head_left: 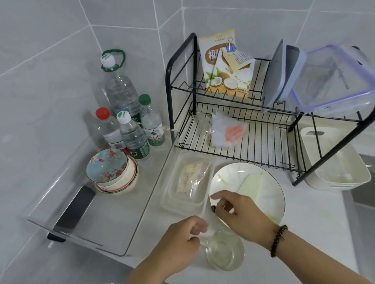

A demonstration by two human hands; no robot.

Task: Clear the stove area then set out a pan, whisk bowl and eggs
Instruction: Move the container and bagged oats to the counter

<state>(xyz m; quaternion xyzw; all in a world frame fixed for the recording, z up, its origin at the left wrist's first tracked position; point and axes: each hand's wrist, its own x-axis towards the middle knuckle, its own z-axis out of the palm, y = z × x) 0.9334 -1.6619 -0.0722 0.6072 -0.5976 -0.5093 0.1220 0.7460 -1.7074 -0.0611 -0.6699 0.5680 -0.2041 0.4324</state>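
Note:
A white plate (pixel 221 179) with a dark rim lies on the white counter in front of the dish rack and carries a pale green slice (pixel 253 186). My right hand (pixel 237 212) reaches over the plate's near-left edge, fingers curled and pinching the rim. Just in front of it stands a clear glass mug (pixel 225 253). My left hand (pixel 181 241) is curled at the mug's left side, around its glass handle. Stacked flowered bowls (pixel 112 170) sit to the left. No pan, whisk or eggs are in view.
A clear acrylic tray (pixel 142 203) holds the bowls, several water bottles (pixel 134 134) and a black flat object (pixel 75 209). A clear tub (pixel 171 201) with a bagged food sits beside the plate. Behind stands a black dish rack (pixel 238 146); a white basin (pixel 339 170) is under its right end.

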